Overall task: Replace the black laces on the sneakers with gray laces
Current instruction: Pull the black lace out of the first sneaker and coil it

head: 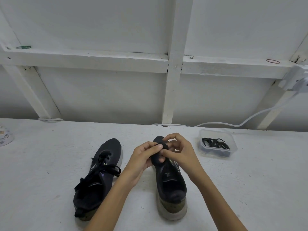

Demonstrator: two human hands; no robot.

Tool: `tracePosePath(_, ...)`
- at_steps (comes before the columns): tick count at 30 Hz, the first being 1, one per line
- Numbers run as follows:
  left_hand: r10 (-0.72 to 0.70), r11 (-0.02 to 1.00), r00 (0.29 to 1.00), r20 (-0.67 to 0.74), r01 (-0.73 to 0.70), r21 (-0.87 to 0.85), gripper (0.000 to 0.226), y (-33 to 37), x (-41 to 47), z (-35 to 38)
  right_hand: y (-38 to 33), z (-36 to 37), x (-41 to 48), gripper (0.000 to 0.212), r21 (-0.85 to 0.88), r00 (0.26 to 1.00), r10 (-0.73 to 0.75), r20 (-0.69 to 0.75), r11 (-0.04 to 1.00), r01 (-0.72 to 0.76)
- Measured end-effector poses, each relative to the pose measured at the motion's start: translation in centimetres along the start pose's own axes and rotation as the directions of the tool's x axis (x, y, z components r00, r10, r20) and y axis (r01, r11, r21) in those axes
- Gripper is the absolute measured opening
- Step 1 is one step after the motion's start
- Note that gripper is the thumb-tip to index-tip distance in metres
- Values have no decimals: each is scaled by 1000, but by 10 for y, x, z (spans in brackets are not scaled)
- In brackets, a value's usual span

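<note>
Two black sneakers stand on the white table, heels toward me. The left sneaker (98, 179) still carries its black lace, loosely tied. The right sneaker (170, 184) shows no lace across its open throat. Above its front part both hands hold a small black bundle (158, 156), apparently a rolled lace. My left hand (143, 157) grips it from the left with the thumb on top. My right hand (178, 150) pinches it from the right with curled fingers.
A clear plastic container (216, 144) with dark laces inside sits on the table at the right. A white cable (250, 119) runs along the back edge to a socket at the far right. A round patterned object (5, 136) lies at the left edge.
</note>
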State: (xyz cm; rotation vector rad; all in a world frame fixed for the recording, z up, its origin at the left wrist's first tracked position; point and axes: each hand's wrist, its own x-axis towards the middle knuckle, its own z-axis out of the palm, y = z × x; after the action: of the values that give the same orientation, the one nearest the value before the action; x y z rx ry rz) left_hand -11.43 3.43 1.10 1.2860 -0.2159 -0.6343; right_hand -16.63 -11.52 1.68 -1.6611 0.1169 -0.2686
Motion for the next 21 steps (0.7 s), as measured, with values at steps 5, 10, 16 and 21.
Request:
tracePosePath(5, -21, 997, 1000, 16, 23, -79, 19, 1, 1, 1, 5, 6, -6, 25, -255, 941, -330, -79, 919, 302)
tracePosePath(10, -44, 982, 998, 44, 52, -184, 37, -2, 1, 0, 10, 6, -5, 17, -394, 870, -486, -79, 817, 421)
tracePosePath(16, -24, 980, 999, 35, 30, -194, 29, -6, 0, 2, 15, 6, -5, 6, -426, 860, -506, -69, 794, 433)
tracePosePath(21, 36, 989, 999, 1, -35, -143, 30, -8, -2, 3, 18, 4, -4, 7, -381, 895, -428, -128, 854, 354)
